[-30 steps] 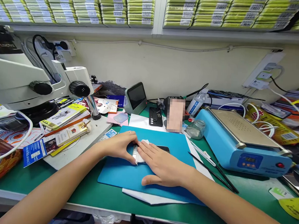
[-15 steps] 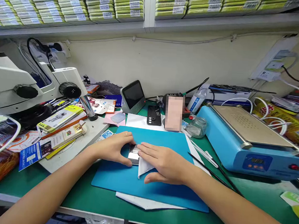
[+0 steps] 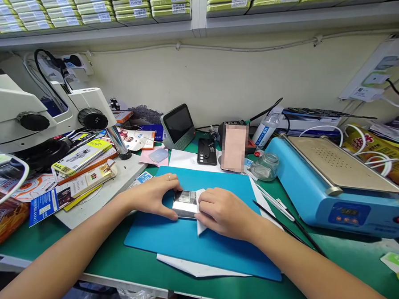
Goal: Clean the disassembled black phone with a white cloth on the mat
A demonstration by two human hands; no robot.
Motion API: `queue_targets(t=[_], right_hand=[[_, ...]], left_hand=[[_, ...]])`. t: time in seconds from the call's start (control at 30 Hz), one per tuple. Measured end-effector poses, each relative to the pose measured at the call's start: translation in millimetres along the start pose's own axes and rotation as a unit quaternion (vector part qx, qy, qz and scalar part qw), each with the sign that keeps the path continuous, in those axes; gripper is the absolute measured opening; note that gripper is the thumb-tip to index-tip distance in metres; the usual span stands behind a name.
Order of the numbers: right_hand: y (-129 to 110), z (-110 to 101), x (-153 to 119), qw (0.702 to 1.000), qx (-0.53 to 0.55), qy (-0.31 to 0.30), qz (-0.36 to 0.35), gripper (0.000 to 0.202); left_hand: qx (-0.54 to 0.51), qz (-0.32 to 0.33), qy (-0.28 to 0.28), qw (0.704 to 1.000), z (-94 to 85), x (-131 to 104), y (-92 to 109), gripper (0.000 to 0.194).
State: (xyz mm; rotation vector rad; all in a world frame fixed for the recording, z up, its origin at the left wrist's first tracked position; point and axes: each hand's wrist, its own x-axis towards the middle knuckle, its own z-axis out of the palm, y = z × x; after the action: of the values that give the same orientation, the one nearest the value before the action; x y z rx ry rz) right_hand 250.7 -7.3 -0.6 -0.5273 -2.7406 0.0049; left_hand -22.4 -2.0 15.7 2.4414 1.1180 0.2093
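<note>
Head view: left hand (image 3: pixel 155 197) holds the glossy phone (image 3: pixel 184 207) by one end, right hand (image 3: pixel 225 213) clutches white cloth (image 3: pixel 200 227) against it!

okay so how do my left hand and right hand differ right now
Your left hand spreads thumb and fingers around the shiny device; your right hand is curled, gripping a white cloth. The left hand wears a ring; none shows on the right hand. Both are over the blue mat.

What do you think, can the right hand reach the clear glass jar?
Probably yes: nothing tall seems to stand between the right hand and the clear glass jar, though that hand holds a white cloth.
</note>
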Motion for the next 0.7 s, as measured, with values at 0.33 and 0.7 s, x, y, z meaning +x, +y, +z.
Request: queue_targets(t=[0.33, 0.7], right_hand=[[7.4, -6.2, -4.7, 0.999, -0.023, 0.032, -0.009, 0.038], [10.1, -11.8, -6.4, 0.997, -0.049, 0.052, 0.038, 0.042]], left_hand=[[-0.012, -0.006, -0.001, 1.000, -0.3, 0.5, -1.2, 0.055], [-0.025, 0.002, 0.001, 1.000, -0.7, 1.8, -3.0, 0.052]])
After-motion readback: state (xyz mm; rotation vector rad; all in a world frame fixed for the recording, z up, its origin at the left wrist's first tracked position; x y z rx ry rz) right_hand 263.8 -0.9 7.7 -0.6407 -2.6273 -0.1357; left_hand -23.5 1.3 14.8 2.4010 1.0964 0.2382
